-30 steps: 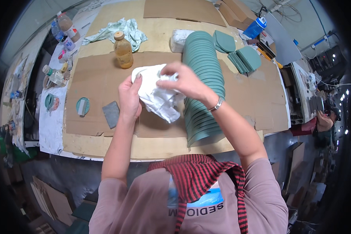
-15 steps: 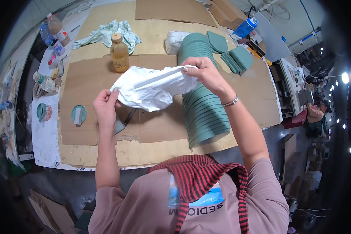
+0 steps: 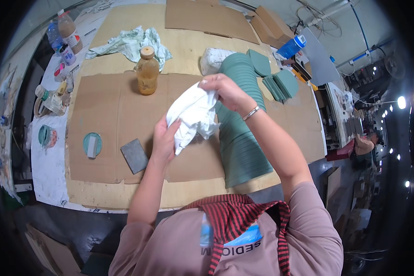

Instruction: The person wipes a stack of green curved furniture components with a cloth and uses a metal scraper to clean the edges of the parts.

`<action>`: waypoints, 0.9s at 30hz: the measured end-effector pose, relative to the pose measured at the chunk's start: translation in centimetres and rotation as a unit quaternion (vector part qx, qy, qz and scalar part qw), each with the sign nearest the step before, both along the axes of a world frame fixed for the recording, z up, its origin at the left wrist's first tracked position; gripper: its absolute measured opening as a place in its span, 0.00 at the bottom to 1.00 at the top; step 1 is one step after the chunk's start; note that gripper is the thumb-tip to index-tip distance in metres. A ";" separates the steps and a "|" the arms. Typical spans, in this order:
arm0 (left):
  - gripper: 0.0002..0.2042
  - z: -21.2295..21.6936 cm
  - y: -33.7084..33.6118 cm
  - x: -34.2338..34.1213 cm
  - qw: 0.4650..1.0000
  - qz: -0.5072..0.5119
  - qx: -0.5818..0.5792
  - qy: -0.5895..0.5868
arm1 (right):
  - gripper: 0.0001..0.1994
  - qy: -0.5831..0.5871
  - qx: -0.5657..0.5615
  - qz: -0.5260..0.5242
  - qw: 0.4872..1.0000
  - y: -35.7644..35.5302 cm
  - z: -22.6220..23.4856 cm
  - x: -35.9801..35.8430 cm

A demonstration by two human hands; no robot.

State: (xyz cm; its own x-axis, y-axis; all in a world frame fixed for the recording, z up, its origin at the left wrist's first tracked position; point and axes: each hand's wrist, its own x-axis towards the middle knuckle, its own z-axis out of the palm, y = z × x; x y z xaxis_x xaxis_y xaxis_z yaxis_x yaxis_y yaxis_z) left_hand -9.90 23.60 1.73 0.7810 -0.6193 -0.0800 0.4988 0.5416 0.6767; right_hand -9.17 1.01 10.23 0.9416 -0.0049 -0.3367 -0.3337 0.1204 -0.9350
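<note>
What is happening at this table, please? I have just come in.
A person is holding a crumpled white cloth in both bare hands, above the brown cardboard on the table. The left hand grips its lower left side; the right hand pinches its top. To the right of the cloth, a long row of green pieces reaches toward the near table edge. A capped bottle of amber liquid stands beyond the left hand, and a flat grey block lies left of it.

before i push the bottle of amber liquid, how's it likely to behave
The bottle may tip if pushed high, standing tall and narrow. Once down, it could roll, since its sides look rounded. The cap looks on, so it probably wouldn't spill at once.
</note>
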 end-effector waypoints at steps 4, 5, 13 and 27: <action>0.22 -1.5 1.9 1.3 0.991 0.108 0.066 -0.052 | 0.15 0.044 -0.120 -0.016 0.992 0.7 -4.2 4.3; 0.22 -1.4 2.3 1.5 0.989 0.117 0.067 -0.053 | 0.25 0.005 -0.151 -0.018 0.988 1.3 -5.3 5.6; 0.27 -2.3 4.0 2.6 0.981 0.177 0.081 0.008 | 0.47 -0.207 -0.032 -0.038 0.977 8.7 -10.7 15.8; 0.29 -0.2 3.8 5.3 0.985 0.167 -0.035 0.020 | 0.28 -0.244 -0.600 0.214 0.732 4.4 -1.4 8.6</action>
